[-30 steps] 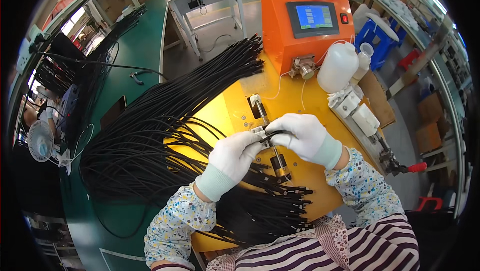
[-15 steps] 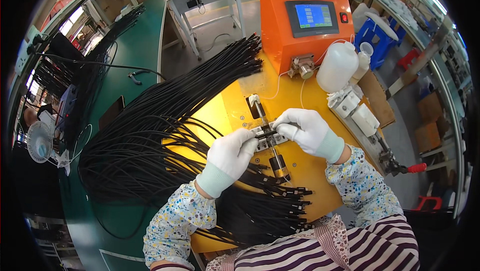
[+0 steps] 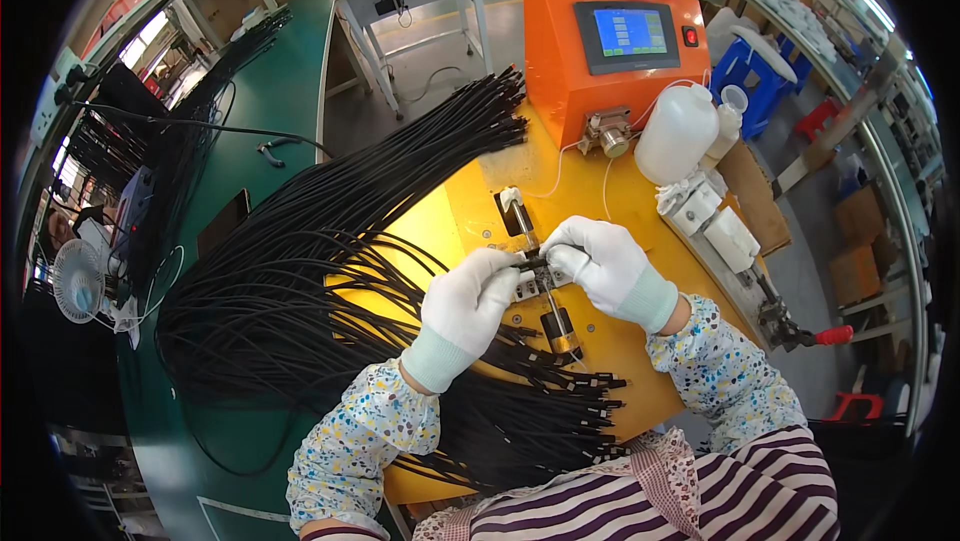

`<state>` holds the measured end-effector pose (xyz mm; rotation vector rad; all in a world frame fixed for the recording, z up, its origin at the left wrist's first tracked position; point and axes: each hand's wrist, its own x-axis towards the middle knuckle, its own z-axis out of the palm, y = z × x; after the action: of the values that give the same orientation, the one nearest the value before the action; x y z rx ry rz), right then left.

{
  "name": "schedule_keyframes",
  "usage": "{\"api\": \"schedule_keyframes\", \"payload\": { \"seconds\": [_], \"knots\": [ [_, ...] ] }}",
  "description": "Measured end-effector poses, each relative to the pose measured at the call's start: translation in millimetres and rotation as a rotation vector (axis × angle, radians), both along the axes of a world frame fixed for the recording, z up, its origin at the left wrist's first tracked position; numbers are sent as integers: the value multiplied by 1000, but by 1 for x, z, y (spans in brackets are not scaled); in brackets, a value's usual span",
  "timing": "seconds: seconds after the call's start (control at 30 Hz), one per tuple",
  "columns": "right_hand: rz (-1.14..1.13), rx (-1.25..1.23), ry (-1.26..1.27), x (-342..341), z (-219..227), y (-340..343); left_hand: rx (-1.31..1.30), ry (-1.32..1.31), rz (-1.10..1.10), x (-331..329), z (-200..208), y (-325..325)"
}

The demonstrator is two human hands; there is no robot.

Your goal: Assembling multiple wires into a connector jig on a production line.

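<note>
White gloves cover both my hands, which meet over a small metal fixture (image 3: 546, 293) on the yellow work plate (image 3: 640, 381). My left hand (image 3: 466, 303) is closed in a pinch on a short stretch of black cable (image 3: 531, 264). Pinching the cable's other side is my right hand (image 3: 602, 263), its fingertips close to those of the left. The fingers hide most of the cable and part of the fixture. Dark cylinders with metal rods (image 3: 561, 331) lie in line with the fixture. A large bundle of black cables (image 3: 290, 291) spreads to the left, with connector ends near my left forearm.
An orange machine (image 3: 560, 51) with a screen stands at the far right of the plate. Beside it are a white plastic bottle (image 3: 677, 133) and a clamp with a red handle (image 3: 833, 336). Pliers (image 3: 268, 153) and a small fan (image 3: 80, 281) are at the left.
My left hand has shifted slightly right and my right hand slightly left, bringing the fingertips closer together. Both still pinch the black cable.
</note>
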<state>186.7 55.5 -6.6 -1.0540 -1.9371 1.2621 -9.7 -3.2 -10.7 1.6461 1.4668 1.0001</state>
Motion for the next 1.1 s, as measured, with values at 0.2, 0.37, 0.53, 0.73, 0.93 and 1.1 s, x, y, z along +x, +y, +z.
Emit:
{"api": "schedule_keyframes", "payload": {
  "seconds": [0.2, 0.37, 0.53, 0.73, 0.93, 1.1],
  "knots": [
    [138, 731, -342, 0, -11, 17, 406, 539, -57, -5, -17, 0],
    [246, 829, -420, 0, -16, 25, 585, 877, -102, -8, -28, -2],
    [93, 874, -473, -55, 3, 81, 553, 946, -136, -15, -27, -6],
    [96, 845, -899, -119, 5, 142, 575, 922, -157, -10, -14, -10],
    [254, 1038, -1076, -139, 20, 151, 588, 904, -139, -20, -16, -10],
    [131, 1366, -597, -126, 40, 132, 566, 863, -144, -31, -25, -7]
  ]
}}
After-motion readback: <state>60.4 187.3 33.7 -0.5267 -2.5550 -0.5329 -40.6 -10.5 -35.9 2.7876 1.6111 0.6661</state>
